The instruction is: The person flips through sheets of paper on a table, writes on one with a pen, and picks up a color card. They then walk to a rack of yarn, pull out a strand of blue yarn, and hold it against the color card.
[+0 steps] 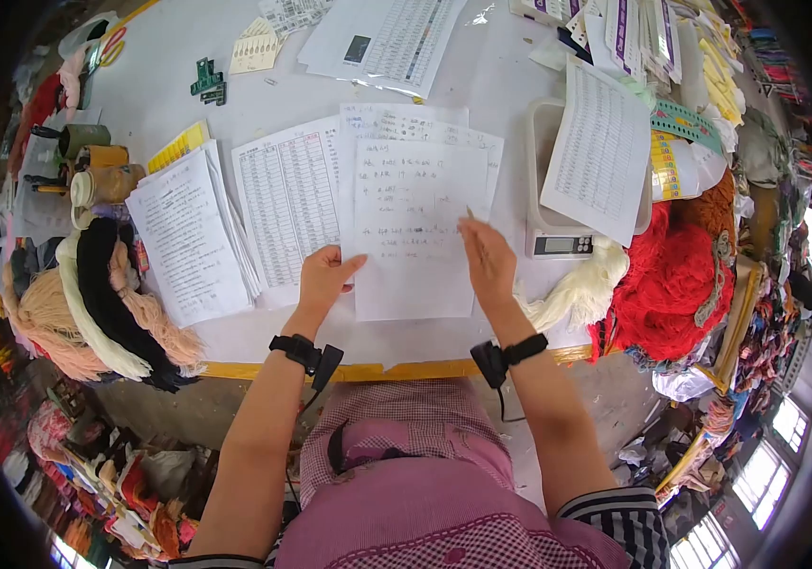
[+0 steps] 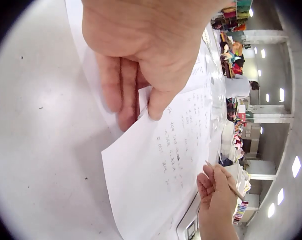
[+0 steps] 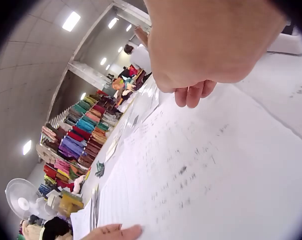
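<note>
A white sheet with handwritten lines [image 1: 413, 284] lies in front of the person, over other papers. At its left edge the left hand [image 1: 328, 275] pinches the sheet, thumb on top and fingers beneath; in the left wrist view that edge is lifted at the fingers [image 2: 113, 87]. Over the sheet's right edge is the right hand [image 1: 489, 261], holding a pencil [image 2: 236, 191] whose tip points up and away from the body. From the right wrist view, the curled fingers [image 3: 193, 95] hang above the paper and most of the pencil is hidden.
Left of the sheet lie a printed table [image 1: 283, 199] and a handwritten stack [image 1: 183, 247], beside yarn hanks [image 1: 112, 294]. To the right stands a scale [image 1: 558, 245] with a paper on it, near white yarn [image 1: 581, 289] and red yarn [image 1: 676, 280]. Green clips [image 1: 207, 81] lie farther back.
</note>
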`<action>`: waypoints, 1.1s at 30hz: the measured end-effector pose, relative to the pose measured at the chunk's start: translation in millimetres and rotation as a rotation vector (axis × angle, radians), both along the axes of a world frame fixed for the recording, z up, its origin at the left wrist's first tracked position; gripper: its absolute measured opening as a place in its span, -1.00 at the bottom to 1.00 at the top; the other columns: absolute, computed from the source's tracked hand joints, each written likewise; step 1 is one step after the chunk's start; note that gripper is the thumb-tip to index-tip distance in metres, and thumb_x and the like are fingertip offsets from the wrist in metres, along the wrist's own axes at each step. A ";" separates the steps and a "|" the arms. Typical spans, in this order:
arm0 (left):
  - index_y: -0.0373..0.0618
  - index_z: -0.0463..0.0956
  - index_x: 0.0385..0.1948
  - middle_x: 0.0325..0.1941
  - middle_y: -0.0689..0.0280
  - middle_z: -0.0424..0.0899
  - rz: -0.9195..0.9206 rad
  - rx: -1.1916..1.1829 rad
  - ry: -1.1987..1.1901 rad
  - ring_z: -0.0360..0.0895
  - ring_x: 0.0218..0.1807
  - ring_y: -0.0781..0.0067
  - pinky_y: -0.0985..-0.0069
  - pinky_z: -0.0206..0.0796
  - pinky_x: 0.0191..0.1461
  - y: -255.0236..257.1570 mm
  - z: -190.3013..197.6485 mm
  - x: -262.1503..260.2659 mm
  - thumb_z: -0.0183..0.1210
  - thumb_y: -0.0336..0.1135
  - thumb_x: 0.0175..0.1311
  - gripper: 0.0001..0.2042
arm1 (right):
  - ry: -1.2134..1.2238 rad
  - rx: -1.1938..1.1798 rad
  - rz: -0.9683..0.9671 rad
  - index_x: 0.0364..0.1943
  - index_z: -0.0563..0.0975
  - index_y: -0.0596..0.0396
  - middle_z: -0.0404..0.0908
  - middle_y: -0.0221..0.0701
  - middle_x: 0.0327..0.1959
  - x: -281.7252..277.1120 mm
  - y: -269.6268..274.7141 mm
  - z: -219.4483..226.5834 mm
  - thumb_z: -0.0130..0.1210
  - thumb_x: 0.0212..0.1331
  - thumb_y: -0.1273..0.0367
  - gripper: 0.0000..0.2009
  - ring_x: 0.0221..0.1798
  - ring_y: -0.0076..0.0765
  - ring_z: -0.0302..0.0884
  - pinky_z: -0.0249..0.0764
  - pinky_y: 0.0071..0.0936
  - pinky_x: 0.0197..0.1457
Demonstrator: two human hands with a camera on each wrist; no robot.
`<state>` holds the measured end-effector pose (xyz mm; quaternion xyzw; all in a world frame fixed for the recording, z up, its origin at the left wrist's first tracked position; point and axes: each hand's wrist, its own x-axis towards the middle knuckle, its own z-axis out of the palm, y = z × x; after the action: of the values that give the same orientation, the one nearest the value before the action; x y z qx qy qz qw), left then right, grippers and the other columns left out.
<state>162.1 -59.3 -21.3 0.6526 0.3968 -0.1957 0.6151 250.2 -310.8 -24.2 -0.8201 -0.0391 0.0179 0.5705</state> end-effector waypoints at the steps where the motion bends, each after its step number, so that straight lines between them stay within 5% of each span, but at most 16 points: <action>1: -0.22 0.59 -0.44 -0.49 0.38 0.63 0.005 0.004 -0.003 0.54 -0.47 0.68 0.63 0.48 -0.41 0.4 -1.8 -1.1 0.37 -0.22 0.13 -0.76 | -0.107 -0.159 0.138 -0.13 0.57 0.14 0.66 -0.31 -0.21 -11.3 -7.0 5.8 0.18 0.19 0.48 -0.83 -0.15 -0.23 0.60 0.48 -0.41 -0.05; 3: -0.22 0.59 -0.42 -0.48 0.38 0.64 -0.019 0.017 -0.005 0.54 -0.48 0.68 0.63 0.48 -0.42 2.0 -3.5 -2.3 0.35 -0.22 0.16 -0.77 | -0.215 -0.316 0.275 -0.09 0.56 0.12 0.67 -0.28 -0.11 -30.1 -12.9 16.8 0.20 0.17 0.44 -0.78 -0.01 -0.11 0.60 0.47 -0.30 0.08; 6: -0.21 0.59 -0.37 -0.47 0.39 0.64 -0.001 -0.023 -0.048 0.54 -0.49 0.67 0.63 0.47 -0.43 -0.8 1.9 -3.2 0.30 -0.24 0.20 -0.79 | -0.212 -0.532 0.520 0.10 0.47 0.00 0.50 -0.27 0.20 -49.9 -14.7 28.0 0.24 0.10 0.18 -0.53 0.37 -0.10 0.27 0.02 0.05 0.45; 20: -0.14 0.60 -0.22 -0.40 0.41 0.67 0.028 -0.140 -0.041 0.56 -0.39 0.65 0.60 0.45 -0.32 -25.5 28.6 11.5 0.23 -0.20 0.29 -0.79 | -0.224 -0.653 0.582 0.15 0.43 -0.03 0.44 -0.29 0.26 -75.6 -31.8 18.1 0.32 -0.08 0.24 -0.40 0.43 -0.18 0.20 -0.08 0.07 0.50; 33: -0.14 0.54 -0.34 -0.42 0.48 0.55 -0.098 0.031 -0.031 0.46 -0.37 0.75 0.61 0.47 -0.30 -23.6 -7.9 6.7 0.13 -0.25 0.34 -0.83 | -0.198 -0.710 0.548 0.15 0.42 -0.04 0.46 -0.28 0.23 -58.8 -30.4 8.7 0.30 -0.04 0.31 -0.43 0.44 -0.19 0.18 -0.05 0.03 0.50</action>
<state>168.8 -82.9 -29.2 0.6836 0.3577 -0.2091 0.6008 191.4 -341.2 -15.5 -0.9219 -0.3006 0.1019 0.2221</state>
